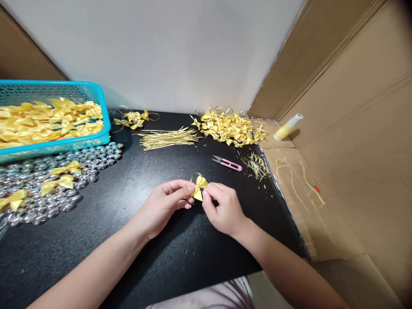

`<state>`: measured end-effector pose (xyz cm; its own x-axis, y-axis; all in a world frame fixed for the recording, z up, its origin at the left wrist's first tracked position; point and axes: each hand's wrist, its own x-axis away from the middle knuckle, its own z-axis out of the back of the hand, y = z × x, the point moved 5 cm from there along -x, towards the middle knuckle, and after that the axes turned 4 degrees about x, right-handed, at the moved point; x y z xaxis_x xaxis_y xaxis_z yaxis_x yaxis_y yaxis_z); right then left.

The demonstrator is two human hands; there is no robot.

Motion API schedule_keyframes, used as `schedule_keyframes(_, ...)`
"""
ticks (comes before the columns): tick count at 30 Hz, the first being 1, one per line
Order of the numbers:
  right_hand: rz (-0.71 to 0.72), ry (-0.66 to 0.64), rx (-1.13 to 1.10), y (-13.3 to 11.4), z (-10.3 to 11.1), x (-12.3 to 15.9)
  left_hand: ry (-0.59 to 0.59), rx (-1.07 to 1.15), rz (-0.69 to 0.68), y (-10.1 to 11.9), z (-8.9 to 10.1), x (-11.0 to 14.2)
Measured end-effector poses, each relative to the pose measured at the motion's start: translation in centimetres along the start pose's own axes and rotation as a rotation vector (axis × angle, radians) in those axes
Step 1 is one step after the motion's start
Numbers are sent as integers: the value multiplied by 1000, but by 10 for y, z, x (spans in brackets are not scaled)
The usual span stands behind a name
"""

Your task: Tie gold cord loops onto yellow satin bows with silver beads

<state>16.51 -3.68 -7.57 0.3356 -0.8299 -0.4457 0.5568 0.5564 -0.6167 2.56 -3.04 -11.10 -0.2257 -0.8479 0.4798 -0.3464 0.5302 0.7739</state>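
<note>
A yellow ribbon bow with a gold cord loop is held over the black table between my two hands. My left hand pinches the bow's left side between thumb and fingers. On the other side, my right hand is closed, its thumb and forefinger pinched at the bow's right edge; whatever fine part sits in that pinch is hidden. Just beyond the right hand lies a pair of pink thread snips, blades pointing left. A bundle of gold cord pieces rests farther back.
At left stands a blue basket of yellow bows, with many silver beads before it. A pile of bows with cords and a smaller group lie at the back. Thread scraps and a yellow-white spool are at right.
</note>
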Motion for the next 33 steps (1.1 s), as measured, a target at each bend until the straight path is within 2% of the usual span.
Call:
schedule_keyframes(14, -25, -8, 16, 0, 0, -1, 25, -91, -56, 3, 1, 0)
schedule_keyframes(23, -64, -12, -150, 2, 0, 0, -19, -44, -25, 1, -1, 2)
schedule_keyframes(33, -137, 102, -168, 3, -2, 5, 3, -32, -31, 0, -3, 3)
